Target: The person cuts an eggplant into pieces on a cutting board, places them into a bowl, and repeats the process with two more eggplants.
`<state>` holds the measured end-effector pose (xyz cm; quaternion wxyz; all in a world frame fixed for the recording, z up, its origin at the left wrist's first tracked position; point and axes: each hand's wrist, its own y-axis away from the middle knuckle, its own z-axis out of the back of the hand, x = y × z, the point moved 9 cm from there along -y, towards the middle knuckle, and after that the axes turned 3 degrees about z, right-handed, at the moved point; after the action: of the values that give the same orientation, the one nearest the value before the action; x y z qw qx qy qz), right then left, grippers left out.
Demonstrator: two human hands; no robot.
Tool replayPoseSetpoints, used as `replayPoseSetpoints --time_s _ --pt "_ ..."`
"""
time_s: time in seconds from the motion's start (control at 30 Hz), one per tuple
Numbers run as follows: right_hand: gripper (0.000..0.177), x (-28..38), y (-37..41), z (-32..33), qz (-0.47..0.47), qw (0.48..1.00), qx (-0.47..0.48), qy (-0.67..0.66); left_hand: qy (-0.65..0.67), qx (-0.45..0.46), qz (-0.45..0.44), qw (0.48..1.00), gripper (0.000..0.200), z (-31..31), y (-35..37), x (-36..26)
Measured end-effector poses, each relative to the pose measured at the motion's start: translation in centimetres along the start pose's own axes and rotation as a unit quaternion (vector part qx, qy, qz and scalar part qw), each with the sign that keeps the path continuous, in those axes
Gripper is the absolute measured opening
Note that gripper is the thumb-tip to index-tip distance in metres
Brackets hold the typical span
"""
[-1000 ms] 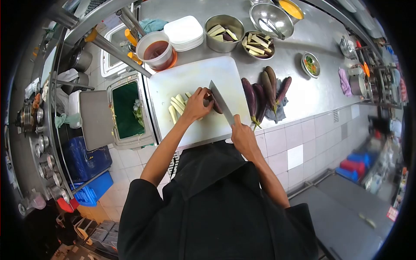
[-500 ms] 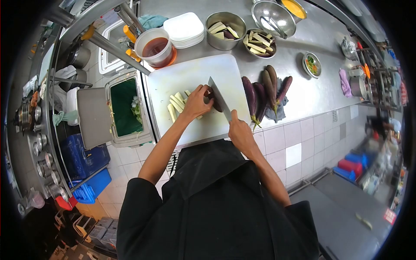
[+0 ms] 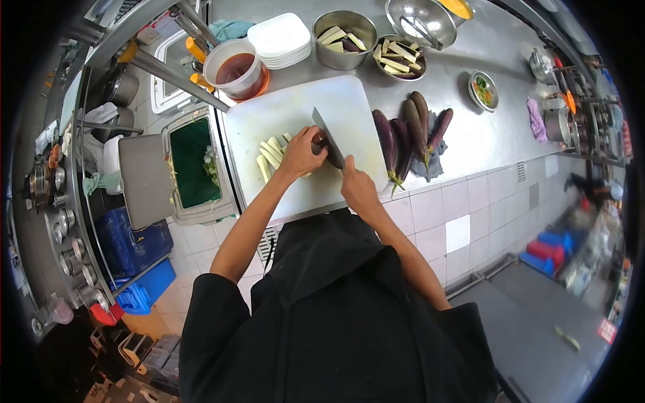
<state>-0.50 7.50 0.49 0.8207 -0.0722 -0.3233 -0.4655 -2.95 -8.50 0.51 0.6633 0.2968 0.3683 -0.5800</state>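
Note:
On the white cutting board point(image 3: 353, 101), my left hand point(image 3: 301, 156) is closed around a dark purple eggplant piece point(image 3: 320, 145), partly hidden by fingers and blade. My right hand point(image 3: 360, 187) grips the handle of a broad kitchen knife point(image 3: 327, 134), its blade tip pointing away from me. The blade stands beside my left fingertips, against the eggplant as far as I can see. Pale eggplant strips point(image 3: 271, 152) lie left of my left hand, some under it. Whole eggplants point(image 3: 403, 141) rest on the counter just right of the board, partly on a grey cloth point(image 3: 432, 166).
Behind the board stand a tub of reddish liquid point(image 3: 235, 70), stacked white lids point(image 3: 279, 40), a steel pot point(image 3: 344, 57) and a bowl point(image 3: 401, 70) of cut eggplant. A small bowl point(image 3: 483, 91) sits farther right. Left of the board is an open green-lined bin point(image 3: 195, 164).
My right hand and the knife have shifted slightly forward and left, nearer my left fingers. My left hand keeps its hold on the eggplant piece. The whole view has shifted a little.

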Motion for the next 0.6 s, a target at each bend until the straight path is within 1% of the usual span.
replayPoseSetpoints --time_s 0.07,0.1,0.17,0.23,0.27,0.33,0.4,0.47,0.6 --pt "0.024 -1.9 2.4 -0.2 -0.025 1.000 0.008 -0.014 0.008 -0.012 -0.004 1.000 0.030 0.2 -0.4 0.3" --pt "0.024 -1.8 3.5 0.2 -0.026 0.999 0.012 -0.014 0.013 -0.004 0.008 1.000 0.029 0.0 0.0 0.7" --pt "0.022 -2.0 4.3 1.1 -0.064 0.996 0.042 -0.037 0.017 0.000 0.016 1.000 0.027 0.2 0.2 1.0" --pt "0.025 -2.7 3.9 2.1 -0.060 0.996 0.036 -0.047 -0.088 -0.004 -0.035 0.996 0.024 0.7 1.1 -0.2" --pt "0.028 -3.0 3.4 2.5 -0.055 0.996 0.029 -0.058 -0.087 -0.005 -0.039 0.995 0.024 1.0 1.2 -0.1" --pt "0.031 -3.5 2.9 2.4 -0.057 0.996 0.023 -0.067 -0.149 0.001 -0.071 0.986 0.025 0.8 2.0 -0.1" --pt "0.034 -3.4 2.7 2.2 -0.059 0.995 0.018 -0.078 -0.151 -0.001 -0.068 0.986 0.022 0.8 2.4 0.3" --pt "0.034 -2.0 2.2 2.6 -0.023 0.997 -0.006 -0.072 -0.156 -0.003 -0.066 0.986 0.020 0.7 2.4 0.2" --pt "0.031 -1.5 2.1 1.8 -0.028 0.998 0.005 -0.047 -0.159 -0.053 -0.070 0.983 0.018 1.1 2.8 -0.9"
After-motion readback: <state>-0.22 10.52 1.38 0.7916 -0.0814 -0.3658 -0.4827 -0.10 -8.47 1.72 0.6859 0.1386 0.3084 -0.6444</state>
